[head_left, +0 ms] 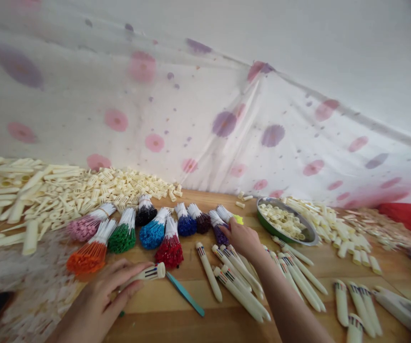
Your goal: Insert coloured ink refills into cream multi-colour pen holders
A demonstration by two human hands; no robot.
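Note:
My left hand (101, 295) is closed round a cream pen barrel (151, 272) with coloured stripes near its end, held low over the wooden table (198, 324). My right hand (243, 238) reaches forward to the bundles of coloured refills, its fingers curled at the yellow-tipped bundle (233, 216) and the purple one (219, 228). What the fingers hold is hidden. More refill bundles lie in a row: orange (91, 255), green (123, 234), blue (153, 231), red (169, 247), pink (84, 226).
Several assembled cream pens (239, 286) lie under my right arm, others at the right (355, 305). A teal stick (185, 294) lies near the front. A green-rimmed metal bowl (262, 221) holds small cream parts. Heaps of cream parts (48, 190) line the flowered plastic sheet (205, 124).

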